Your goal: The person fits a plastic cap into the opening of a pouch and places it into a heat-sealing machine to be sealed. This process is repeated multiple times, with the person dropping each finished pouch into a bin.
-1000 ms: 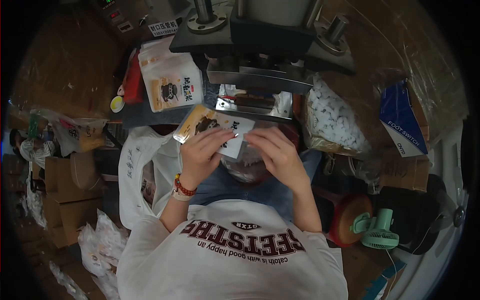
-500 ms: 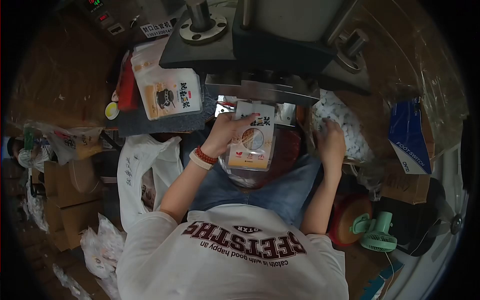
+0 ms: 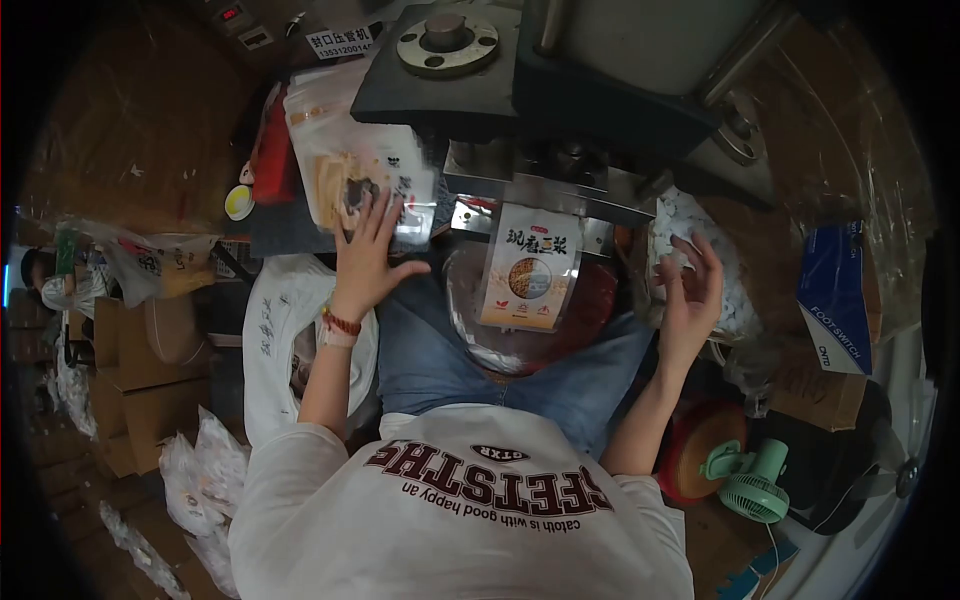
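Observation:
My left hand (image 3: 370, 260) lies with spread fingers on the near end of a stack of printed plastic pouches (image 3: 325, 180). A single printed pouch (image 3: 530, 270) with a round picture on it stays at the machine's metal jaw (image 3: 560, 185), its top edge at the jaw and its lower part over my lap, touched by neither hand. My right hand (image 3: 692, 290) is raised over a heap of small white plastic pieces (image 3: 735, 285), fingers curved and apart. I see nothing clear between them, though a small white piece could blend into the heap.
The dark press head (image 3: 620, 70) overhangs the work spot. Left of the pouches are a red object (image 3: 272, 155) and a yellow-and-white round item (image 3: 239, 203). To the right stand a blue foot-switch box (image 3: 835, 295) and a green fan (image 3: 755, 485). A white bag (image 3: 275, 350) hangs at left.
My left hand has let go of the pouch at the jaw and moved left onto the stack. My right hand has risen from the white pieces. The view has shifted slightly.

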A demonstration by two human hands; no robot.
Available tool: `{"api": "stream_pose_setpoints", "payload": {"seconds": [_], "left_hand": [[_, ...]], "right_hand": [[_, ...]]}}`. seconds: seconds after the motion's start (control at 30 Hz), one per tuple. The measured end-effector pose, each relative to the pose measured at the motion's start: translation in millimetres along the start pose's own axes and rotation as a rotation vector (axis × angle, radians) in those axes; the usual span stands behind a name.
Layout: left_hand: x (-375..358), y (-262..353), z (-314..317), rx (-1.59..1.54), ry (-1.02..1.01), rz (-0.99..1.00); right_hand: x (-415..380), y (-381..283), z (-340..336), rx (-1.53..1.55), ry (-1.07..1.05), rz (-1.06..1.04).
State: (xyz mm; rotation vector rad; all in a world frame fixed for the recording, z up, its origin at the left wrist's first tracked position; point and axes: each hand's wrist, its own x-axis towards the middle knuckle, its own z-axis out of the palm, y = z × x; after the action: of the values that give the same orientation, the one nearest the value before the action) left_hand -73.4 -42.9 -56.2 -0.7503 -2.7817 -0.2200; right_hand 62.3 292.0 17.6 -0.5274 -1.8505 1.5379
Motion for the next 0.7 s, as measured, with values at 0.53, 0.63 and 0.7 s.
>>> {"api": "stream_pose_setpoints", "payload": {"seconds": [0.53,0.63,0.7], "left_hand": [[-18,76,-77,-0.519,0.103,0.292],[-13,87,-44,-0.879,-0.040,0.228],[-9,99,-21,-1.110,-0.217,0.117]], "right_hand": [[-49,-45,51,-0.500,-0.721,-0.762],[-38,-39,49,-0.474,-0.644,-0.716],[-30,-22,43,-0.443,-0.672,-0.673]]}}
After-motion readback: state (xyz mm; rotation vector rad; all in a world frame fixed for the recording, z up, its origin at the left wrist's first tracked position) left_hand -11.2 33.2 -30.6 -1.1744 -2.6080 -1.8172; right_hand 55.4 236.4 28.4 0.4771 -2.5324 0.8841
